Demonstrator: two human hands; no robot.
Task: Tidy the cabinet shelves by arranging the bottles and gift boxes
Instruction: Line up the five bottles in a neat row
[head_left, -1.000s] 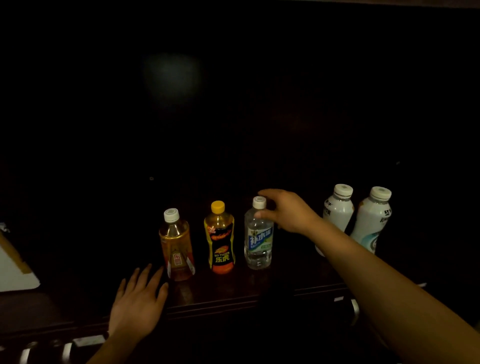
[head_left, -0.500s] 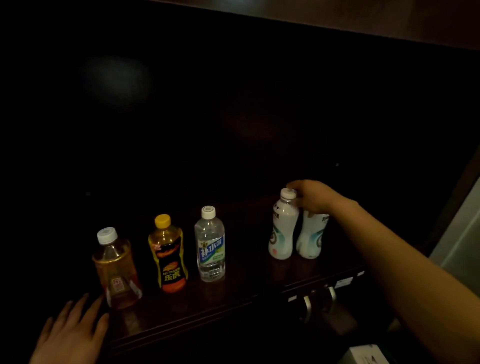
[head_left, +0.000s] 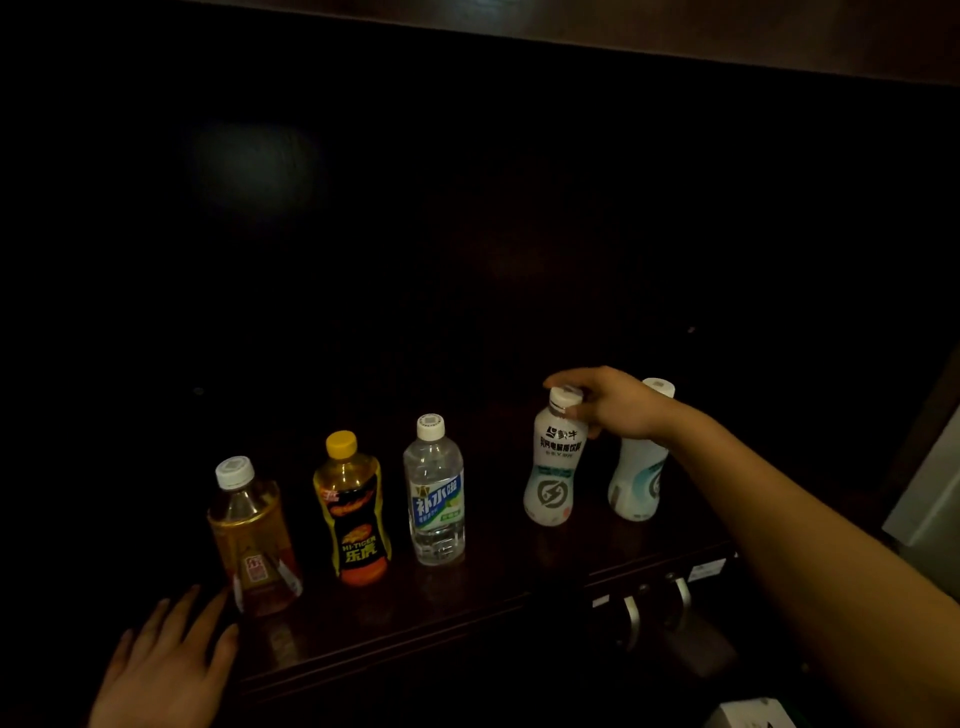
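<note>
Your right hand (head_left: 618, 402) reaches over the dark shelf (head_left: 395, 618), and its fingers (head_left: 563, 378) are closed around the cap of the white drink bottle (head_left: 555, 467), which stands up just beside a second white bottle (head_left: 636, 480) partly hidden behind your wrist. To the left stand the clear water bottle (head_left: 435, 493), the yellow-capped bottle (head_left: 353, 514) and the tea bottle (head_left: 254, 540), all in a row with small gaps. Your left hand (head_left: 166, 670) lies flat with its fingers spread wide at the shelf's front edge, holding nothing, and it looks like one fingertip is very near the tea bottle, though it is too dark to be sure.
</note>
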